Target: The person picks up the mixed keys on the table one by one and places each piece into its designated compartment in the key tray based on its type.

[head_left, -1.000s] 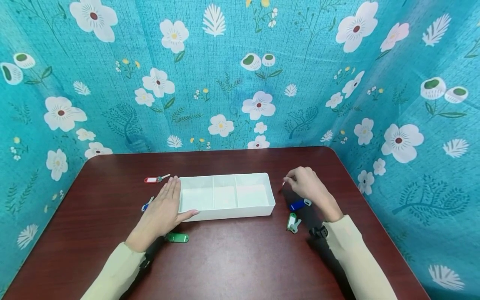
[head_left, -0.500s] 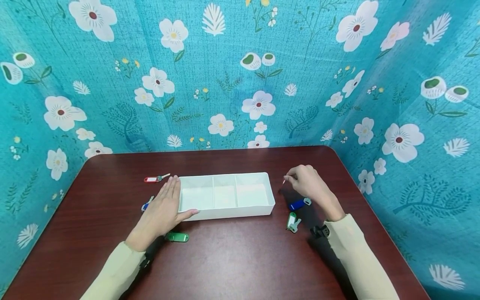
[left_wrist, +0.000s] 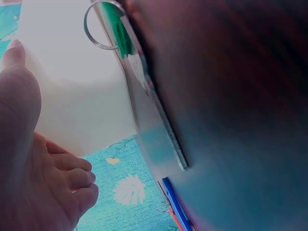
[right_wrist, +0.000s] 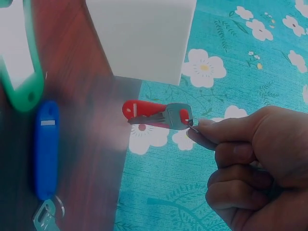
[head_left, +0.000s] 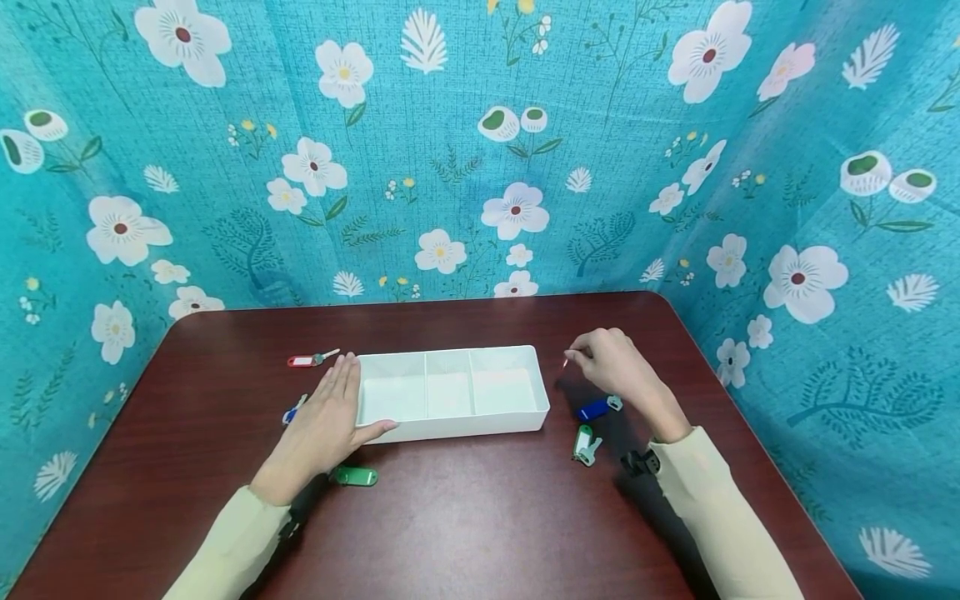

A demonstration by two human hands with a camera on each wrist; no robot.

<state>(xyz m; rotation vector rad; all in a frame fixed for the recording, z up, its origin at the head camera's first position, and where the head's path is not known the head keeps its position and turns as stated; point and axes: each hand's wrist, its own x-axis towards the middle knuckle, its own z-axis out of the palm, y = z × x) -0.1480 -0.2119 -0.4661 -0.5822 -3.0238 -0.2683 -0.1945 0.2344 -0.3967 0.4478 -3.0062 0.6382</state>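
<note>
My left hand (head_left: 322, 425) lies with straight fingers against the left end of a white tray (head_left: 465, 423), its thumb along the front wall. Three compartments divide the tray, and nothing is seen in them. To the right of the tray, my right hand (head_left: 611, 362) pinches a key ring between thumb and forefinger. From that ring hang a silver key (right_wrist: 174, 116) and a red key tag (right_wrist: 130, 109), held above the table in the right wrist view. A green key tag (head_left: 356, 476) with its key (left_wrist: 166, 130) lies close to my left wrist.
Left of the tray lie a red-tagged key (head_left: 302, 361) and a blue-tagged key (head_left: 291, 414), partly behind my left hand. Near my right forearm are a blue key tag (head_left: 592, 410) and a green key tag (head_left: 582, 440), each with a key. A flowered curtain (head_left: 450, 167) borders the table.
</note>
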